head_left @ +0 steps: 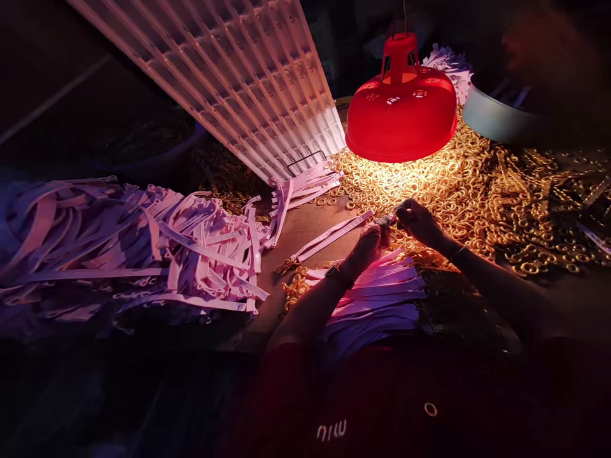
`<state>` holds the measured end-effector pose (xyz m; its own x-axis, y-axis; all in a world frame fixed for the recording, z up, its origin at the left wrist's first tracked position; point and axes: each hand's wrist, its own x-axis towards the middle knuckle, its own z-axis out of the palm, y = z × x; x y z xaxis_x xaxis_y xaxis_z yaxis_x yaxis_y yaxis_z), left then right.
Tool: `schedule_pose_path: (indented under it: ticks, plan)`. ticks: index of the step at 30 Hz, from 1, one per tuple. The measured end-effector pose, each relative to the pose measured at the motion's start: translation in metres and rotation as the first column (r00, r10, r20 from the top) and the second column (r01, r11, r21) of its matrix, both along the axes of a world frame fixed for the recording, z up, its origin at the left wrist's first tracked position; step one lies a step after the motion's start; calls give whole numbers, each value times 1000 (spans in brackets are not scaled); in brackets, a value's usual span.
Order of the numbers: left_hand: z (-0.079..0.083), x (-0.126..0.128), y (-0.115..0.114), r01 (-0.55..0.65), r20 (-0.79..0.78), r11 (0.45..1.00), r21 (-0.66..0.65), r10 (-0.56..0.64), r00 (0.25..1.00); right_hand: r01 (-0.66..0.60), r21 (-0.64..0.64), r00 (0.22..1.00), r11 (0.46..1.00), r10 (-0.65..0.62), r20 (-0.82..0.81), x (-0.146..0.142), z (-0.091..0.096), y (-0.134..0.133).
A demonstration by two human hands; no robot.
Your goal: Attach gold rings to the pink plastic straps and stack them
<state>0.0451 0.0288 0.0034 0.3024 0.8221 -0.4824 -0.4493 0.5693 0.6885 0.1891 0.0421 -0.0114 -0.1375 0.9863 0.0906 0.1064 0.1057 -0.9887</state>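
Note:
Both hands meet under the lamp, above the near edge of a heap of gold-coloured rings [429,175]. My left hand [371,245] is closed, its fingertips pinched around a pale strap whose small end shows between the two hands. Fingers pressed together, my right hand [416,219] touches that end; whatever it grips is too small to make out. A doubled pinkish strap [334,234] lies just left of my left hand, with gold-coloured hardware [286,264] at its lower end. Below my wrists lies a row of pinkish straps [377,296], partly covered by my left forearm.
A red lamp [401,117] hangs low just beyond my hands. A ribbed translucent panel [248,76] slants down at the back left. Tangled straps [143,248] fill the left side. A pale blue basin [499,114] stands back right, near a blurred dark shape.

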Motion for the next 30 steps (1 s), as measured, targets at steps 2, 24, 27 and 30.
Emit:
schedule_pose_path:
  ticks: [2,24,27,30]
  plan:
    - [3,-1,-3,17,8,1000,-9,-17,1000,19,9,1000,1000,-19,23,-2,-3,-2]
    - [26,-10,-3,89,-290,979,184,-33,957,-197,86,886,977,140,443,9,36,5]
    - [59,-22,-11,162,-309,972,169,-104,945,-313,107,788,944,195,584,16,64,-26]
    - [81,-33,-33,275,-352,946,173,-202,914,-383,87,710,920,233,664,20,77,-67]
